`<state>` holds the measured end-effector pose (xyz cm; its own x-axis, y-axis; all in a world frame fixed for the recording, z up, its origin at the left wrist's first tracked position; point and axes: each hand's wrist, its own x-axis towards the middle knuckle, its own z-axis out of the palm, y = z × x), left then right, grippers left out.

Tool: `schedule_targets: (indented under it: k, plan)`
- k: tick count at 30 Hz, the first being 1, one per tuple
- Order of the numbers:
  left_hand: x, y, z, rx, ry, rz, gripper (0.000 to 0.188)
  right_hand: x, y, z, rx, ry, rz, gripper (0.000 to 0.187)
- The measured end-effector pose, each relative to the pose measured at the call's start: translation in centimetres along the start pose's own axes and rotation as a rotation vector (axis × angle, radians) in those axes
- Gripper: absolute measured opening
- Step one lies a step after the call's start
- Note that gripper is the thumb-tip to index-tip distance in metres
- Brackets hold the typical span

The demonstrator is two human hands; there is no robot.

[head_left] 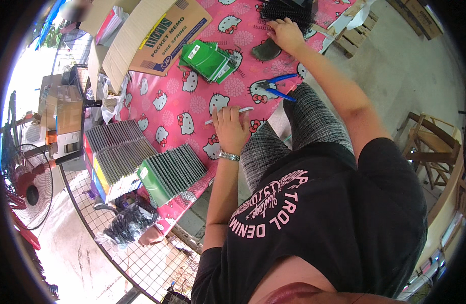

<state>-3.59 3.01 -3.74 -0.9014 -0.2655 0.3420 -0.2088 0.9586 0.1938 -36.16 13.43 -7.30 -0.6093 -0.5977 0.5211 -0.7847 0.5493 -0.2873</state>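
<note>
Left hand (231, 129) grip flat on thin white notepad (233, 112) | right hand (285, 34) fingers among black spirals (286, 12)

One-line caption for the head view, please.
Left hand presses a thin white strip on the pink cartoon tablecloth; right hand reaches into black spiral bindings.

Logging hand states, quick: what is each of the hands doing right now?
Left hand: fingers flat on a thin white strip on the table, pressing rather than gripping.
Right hand: reaching into the black spirals; grip cannot be told.
</note>
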Motion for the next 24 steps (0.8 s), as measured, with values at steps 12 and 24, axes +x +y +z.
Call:
schedule_targets:
  k: [12, 24]
  plan:
    - [-0.1, 2.4, 1.8, 0.087, 0.160, -0.278, 0.036, 0.5, -2.5, -5.6, -0.271, -0.165, -0.493, 0.024]
    - [-0.5, 0.5, -0.1, -0.017, -0.004, -0.111, 0.021, -10.0, -12.2, -8.1, 0.679, -0.769, -0.060, 0.058]
